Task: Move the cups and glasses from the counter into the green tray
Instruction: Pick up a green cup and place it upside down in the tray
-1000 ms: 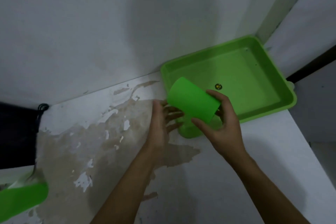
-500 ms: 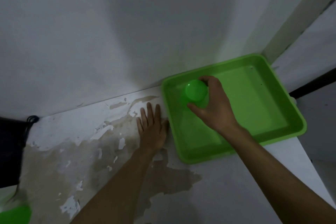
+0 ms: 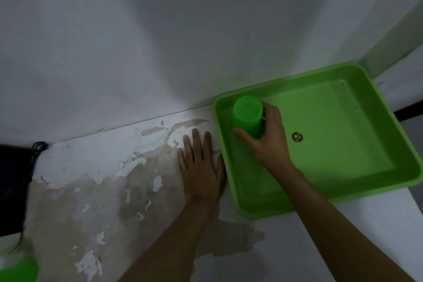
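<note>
Right hand [image 3: 270, 142] wrapped around green cup [image 3: 247, 117], bottom up, in tray's far-left corner; whether rim touches floor, cannot tell. Tray [image 3: 389, 185] otherwise bare but for small round mark. Left hand [image 3: 201, 167] flat, fingers spread on counter [image 3: 297, 247], just beside tray's left wall. One cup nearly placed; second green shape [image 3: 18, 270], blurred, at counter's near-left edge, probably next. Cup smooth plastic, tapered; tray glossy, rounded corners; counter coating peeling, stained.

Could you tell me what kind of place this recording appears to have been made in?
Probably a plain kitchen or utility corner: a worn counter with peeling surface meets a bare wall, and a green tray holds a green cup.
</note>
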